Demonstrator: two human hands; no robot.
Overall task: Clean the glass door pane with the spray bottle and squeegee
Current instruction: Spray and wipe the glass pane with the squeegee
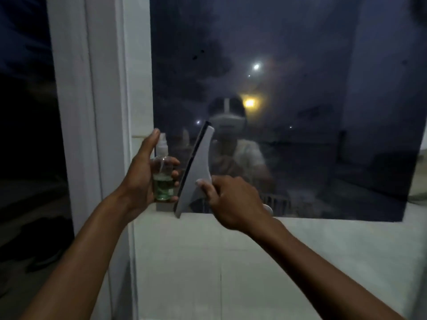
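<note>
Squeegee (pixel 196 172) against hazy glass door pane (pixel 288 100), blade tilted.
Right hand (pixel 233 199) grips its white handle; left hand (pixel 143 172) holds a clear spray bottle (pixel 163 174) of green liquid.

A dark, glossy glass door pane (pixel 300 88) mirrors lamps and looks hazy and streaked in its lower part, set in a smooth, matt white-painted door frame (pixel 138 77). The small clear plastic spray bottle (pixel 163 179) holds green liquid; the pale grey squeegee (pixel 196 174) looks like matt plastic with a black rubber-like edge.
</note>
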